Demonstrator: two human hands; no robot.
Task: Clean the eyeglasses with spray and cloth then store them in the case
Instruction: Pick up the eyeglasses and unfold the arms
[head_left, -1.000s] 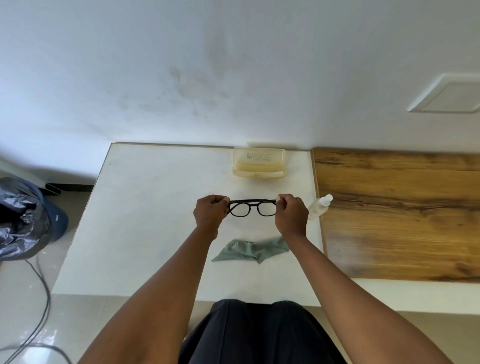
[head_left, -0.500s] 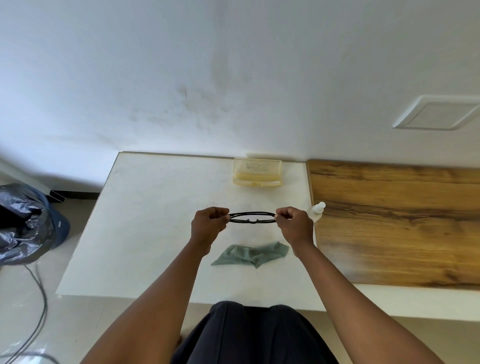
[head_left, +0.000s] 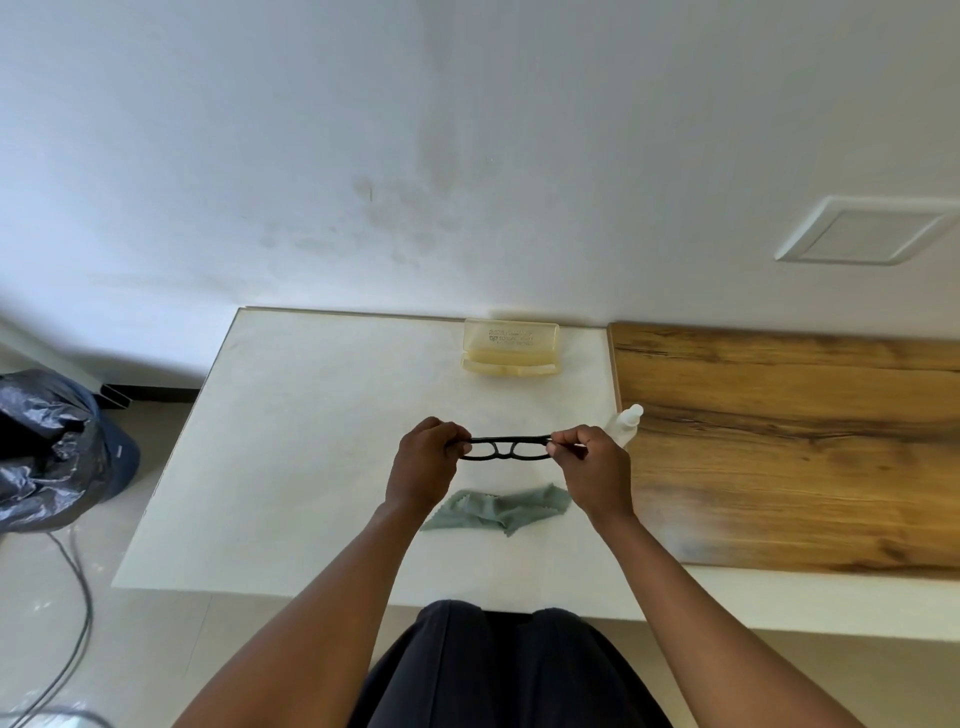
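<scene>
Head-worn camera looks forward and down over the white table (head_left: 311, 467), near.

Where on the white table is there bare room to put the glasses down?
The widest bare patch is the white table's left half, from its left edge to the left hand. A narrower strip lies between the eyeglasses and the case. It is crowded nearer: cloth below the glasses, spray bottle beside the right hand.

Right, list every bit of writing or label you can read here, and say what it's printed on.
Glasses case: a few lines of dark print on its raised lid, too small and blurred to read.
Spray bottle: no label visible.
Eyeglasses, cloth, wall plate: no text seen.
No legible words, numbers or signs.
</scene>
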